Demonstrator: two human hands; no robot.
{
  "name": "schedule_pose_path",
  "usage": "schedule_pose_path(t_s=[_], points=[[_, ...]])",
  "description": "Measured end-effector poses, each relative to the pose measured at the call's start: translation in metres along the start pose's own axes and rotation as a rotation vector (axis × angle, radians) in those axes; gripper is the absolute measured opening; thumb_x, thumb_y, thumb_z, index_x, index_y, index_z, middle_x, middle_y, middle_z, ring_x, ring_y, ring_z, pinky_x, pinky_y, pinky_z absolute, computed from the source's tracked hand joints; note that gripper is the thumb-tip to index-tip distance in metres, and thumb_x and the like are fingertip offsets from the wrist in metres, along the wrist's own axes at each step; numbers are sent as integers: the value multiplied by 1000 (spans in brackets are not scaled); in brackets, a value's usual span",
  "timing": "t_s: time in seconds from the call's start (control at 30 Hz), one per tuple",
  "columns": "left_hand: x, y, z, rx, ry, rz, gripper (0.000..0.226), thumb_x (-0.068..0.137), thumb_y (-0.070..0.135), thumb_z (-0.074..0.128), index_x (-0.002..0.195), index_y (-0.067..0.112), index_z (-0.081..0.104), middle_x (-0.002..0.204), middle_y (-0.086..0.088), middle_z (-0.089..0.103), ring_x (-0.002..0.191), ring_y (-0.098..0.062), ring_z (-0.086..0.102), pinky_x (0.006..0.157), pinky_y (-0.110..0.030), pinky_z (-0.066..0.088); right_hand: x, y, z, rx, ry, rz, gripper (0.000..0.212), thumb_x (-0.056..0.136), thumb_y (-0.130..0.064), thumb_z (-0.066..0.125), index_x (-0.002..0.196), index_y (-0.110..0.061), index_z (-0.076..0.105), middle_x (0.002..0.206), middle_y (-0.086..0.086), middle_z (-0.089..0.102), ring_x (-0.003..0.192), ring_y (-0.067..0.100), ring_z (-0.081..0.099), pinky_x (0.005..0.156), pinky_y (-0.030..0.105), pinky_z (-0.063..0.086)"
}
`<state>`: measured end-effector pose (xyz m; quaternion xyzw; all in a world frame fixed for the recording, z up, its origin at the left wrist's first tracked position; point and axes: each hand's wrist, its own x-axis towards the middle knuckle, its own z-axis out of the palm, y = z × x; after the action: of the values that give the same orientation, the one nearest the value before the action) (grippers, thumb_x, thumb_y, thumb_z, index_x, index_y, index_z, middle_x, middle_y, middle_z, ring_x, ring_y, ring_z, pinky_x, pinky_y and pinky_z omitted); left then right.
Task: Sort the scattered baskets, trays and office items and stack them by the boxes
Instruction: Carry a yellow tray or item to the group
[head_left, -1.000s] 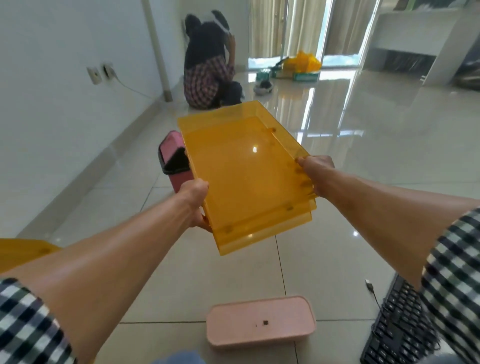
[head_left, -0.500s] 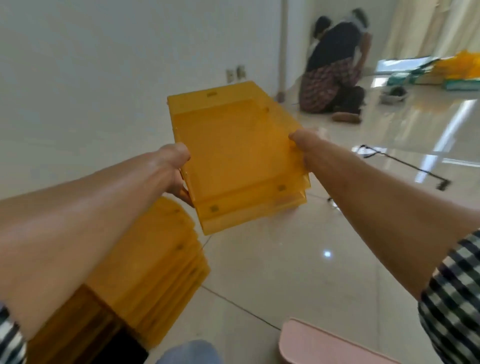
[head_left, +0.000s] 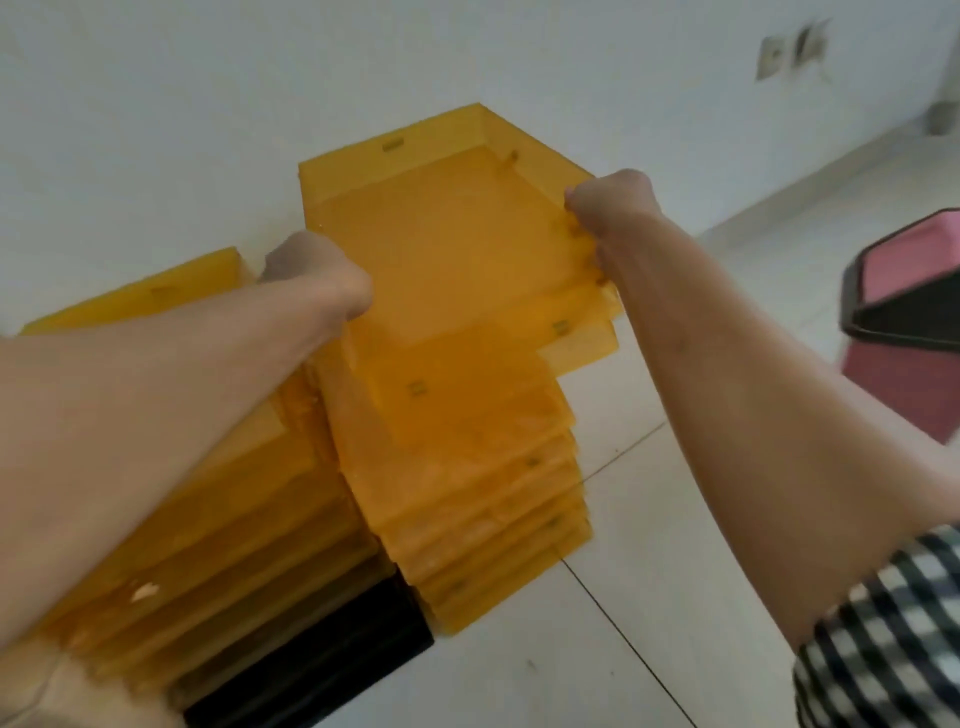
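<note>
Both hands hold an orange tray over stacked orange trays by the wall.

Nearest, a checked sleeve (head_left: 883, 639) covers the right arm above the tiled floor (head_left: 623, 545). A black item (head_left: 332, 665) lies under the stack of orange trays (head_left: 483, 499), which stands on the floor against the wall (head_left: 156, 130). Above the stack, the orange tray (head_left: 457, 249) is held level. The left hand (head_left: 317, 280) grips its left edge and the right hand (head_left: 610, 200) its right edge, with the fingers curled round the rim. A pink bin (head_left: 898, 389) stands to the right, and a wall socket (head_left: 774, 52) is beyond it.
</note>
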<state>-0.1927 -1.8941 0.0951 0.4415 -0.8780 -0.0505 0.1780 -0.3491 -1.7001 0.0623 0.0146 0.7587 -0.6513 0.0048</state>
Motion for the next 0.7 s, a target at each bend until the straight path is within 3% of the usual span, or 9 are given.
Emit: schedule_pose_path(t_s=[0.07, 0.13, 0.27, 0.43, 0.6, 0.7], points=[[0, -3, 0, 172, 92, 38, 14, 85, 2, 66, 97, -3, 61, 100, -18, 63, 74, -31, 59, 54, -32, 44, 1, -1, 14, 7, -32, -17, 16, 95, -24, 61, 98, -17, 46, 84, 1, 50, 70, 18, 48, 50, 31, 41], [2, -9, 3, 362, 164, 105, 42, 86, 6, 69, 123, -6, 54, 126, -24, 51, 106, -40, 58, 75, -39, 44, -7, -3, 22, 16, -38, -34, 15, 94, -22, 57, 88, -14, 47, 83, 2, 51, 71, 19, 51, 54, 33, 45], [5, -16, 5, 683, 230, 143, 19, 86, 13, 67, 99, 2, 56, 125, -26, 48, 116, -42, 47, 99, -45, 36, -15, 2, 34, -2, -31, -50, 24, 94, -18, 52, 74, -19, 40, 84, 3, 54, 73, 19, 55, 63, 32, 52], [5, -29, 4, 862, 149, 136, 15, 85, 17, 61, 96, 8, 56, 126, -23, 51, 120, -39, 45, 104, -43, 27, -31, 10, 46, -84, -78, -68, 22, 95, -20, 53, 75, -18, 45, 86, 4, 59, 80, 26, 61, 75, 40, 58], [1, -49, 17, 943, 111, 172, 28, 91, 18, 51, 116, 11, 62, 126, -19, 50, 117, -35, 43, 95, -40, 28, -40, 26, 63, -178, -57, -97, 22, 98, -24, 53, 77, -17, 50, 85, 5, 61, 80, 27, 63, 69, 37, 58], [4, -55, 22, 923, 139, 201, 30, 95, 16, 45, 117, 11, 63, 128, -19, 48, 119, -37, 39, 97, -42, 27, -40, 28, 64, -142, -26, -119, 27, 99, -34, 58, 78, -17, 54, 81, 1, 60, 75, 23, 61, 63, 33, 52]])
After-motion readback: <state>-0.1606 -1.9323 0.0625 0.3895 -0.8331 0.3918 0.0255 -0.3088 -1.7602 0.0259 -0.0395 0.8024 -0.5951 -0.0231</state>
